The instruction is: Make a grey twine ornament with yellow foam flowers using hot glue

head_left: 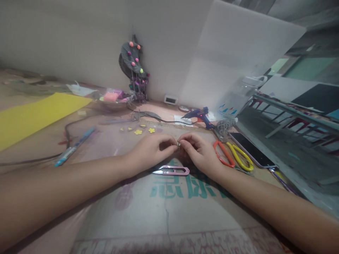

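My left hand [156,147] and my right hand [195,150] meet fingertip to fingertip over the printed cardboard sheet [127,222]. Both are closed in a pinch around a tiny pale piece [178,144], mostly hidden by the fingers and too small to name. Just below them lie pink-handled thread snips [176,171]. Beyond my left hand are yellow flower cutouts [151,130] and a few smaller yellow bits [143,126]. Scissors with one orange and one yellow handle [224,154] rest beside my right wrist.
A blue glue gun [200,115], its red light lit, stands at the back right near grey yarn [224,126]. A phone [251,149] lies at right. Leftward are a blue pen [75,146], a black cord [67,130], yellow sheet [39,114] and bowl [113,103].
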The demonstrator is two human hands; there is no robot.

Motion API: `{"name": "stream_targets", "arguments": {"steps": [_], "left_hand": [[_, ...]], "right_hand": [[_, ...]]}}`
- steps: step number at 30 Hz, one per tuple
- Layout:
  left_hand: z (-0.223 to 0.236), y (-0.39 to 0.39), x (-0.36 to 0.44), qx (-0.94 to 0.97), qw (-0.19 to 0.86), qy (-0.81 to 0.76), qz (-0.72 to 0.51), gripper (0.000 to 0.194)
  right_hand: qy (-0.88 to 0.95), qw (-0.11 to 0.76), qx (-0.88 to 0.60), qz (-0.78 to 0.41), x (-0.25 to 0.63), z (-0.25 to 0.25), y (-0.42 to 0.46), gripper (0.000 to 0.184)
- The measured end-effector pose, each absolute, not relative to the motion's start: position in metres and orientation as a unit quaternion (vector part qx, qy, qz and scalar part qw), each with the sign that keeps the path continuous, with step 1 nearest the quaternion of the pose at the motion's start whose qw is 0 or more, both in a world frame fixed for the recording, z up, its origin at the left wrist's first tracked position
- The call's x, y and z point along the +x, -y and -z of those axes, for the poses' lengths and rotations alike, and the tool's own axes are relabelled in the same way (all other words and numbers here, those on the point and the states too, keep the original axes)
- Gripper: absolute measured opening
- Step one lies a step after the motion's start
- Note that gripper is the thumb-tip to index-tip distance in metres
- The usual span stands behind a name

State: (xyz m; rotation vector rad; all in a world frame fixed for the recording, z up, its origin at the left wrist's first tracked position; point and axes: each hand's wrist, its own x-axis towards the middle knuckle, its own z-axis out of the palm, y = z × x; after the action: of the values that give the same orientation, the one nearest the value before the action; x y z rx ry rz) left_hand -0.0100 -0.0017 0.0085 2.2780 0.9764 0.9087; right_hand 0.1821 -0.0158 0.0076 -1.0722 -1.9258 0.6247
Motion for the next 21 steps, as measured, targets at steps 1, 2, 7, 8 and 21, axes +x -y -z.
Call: {"name": "stream_targets", "arguments": {"steps": [1,2,7,8,21], "left_hand": [[-0.0088,0.0016,-0.0100,0.835,0.246,-0.358,-0.338,0.020],[-0.0091,0.0016,-0.0100,0.833,0.244,-0.359,-0.343,0.020],[-0.0118,0.0031,-0.0113,0.823,0.250,-0.369,-0.353,0.020],[-0.0123,0.0036,-0.0115,0.820,0.252,-0.371,-0.356,0.020],[-0.0141,0.0062,-0.0125,0.817,0.247,-0.374,-0.362,0.018]], "right_hand": [[0.763,0.412,-0.425,-0.261,0.1823,-0.0074,0.0157,0.012],[0.760,0.411,-0.423,-0.275,0.1824,-0.0071,0.0158,0.012],[0.752,0.402,-0.403,-0.331,0.1820,-0.0066,0.0179,0.011],[0.752,0.400,-0.400,-0.338,0.1818,-0.0068,0.0185,0.011],[0.713,0.375,-0.375,-0.459,0.1825,-0.0110,0.0170,0.029]]}}
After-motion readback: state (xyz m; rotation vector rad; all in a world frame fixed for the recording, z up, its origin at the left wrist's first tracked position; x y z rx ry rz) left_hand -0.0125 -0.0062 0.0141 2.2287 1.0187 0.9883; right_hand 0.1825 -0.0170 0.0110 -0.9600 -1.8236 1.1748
